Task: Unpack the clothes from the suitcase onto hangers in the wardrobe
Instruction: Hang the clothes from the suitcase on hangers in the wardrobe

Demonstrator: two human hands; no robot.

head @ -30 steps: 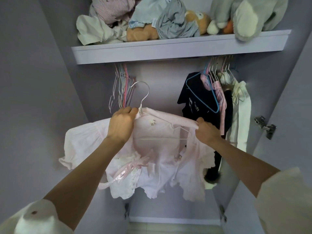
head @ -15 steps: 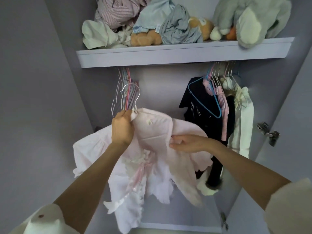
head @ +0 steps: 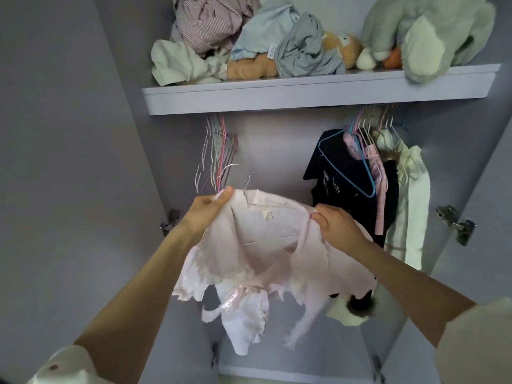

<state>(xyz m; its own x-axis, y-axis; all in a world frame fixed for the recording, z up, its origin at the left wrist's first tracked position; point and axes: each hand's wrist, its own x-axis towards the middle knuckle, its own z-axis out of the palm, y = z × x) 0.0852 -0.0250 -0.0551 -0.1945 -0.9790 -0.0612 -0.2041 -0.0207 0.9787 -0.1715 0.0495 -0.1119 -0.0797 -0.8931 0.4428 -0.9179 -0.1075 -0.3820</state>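
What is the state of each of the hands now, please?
Left hand: closed, gripping the pink garment near its collar.
Right hand: closed, gripping the same garment at its shoulder.

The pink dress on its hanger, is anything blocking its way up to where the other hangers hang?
Nothing visible blocks it. Both the left hand and right hand hold the dress. Its hook is just below and beside the empty hangers. The gap between those and the dark top looks open. The rail itself is hidden under the shelf.
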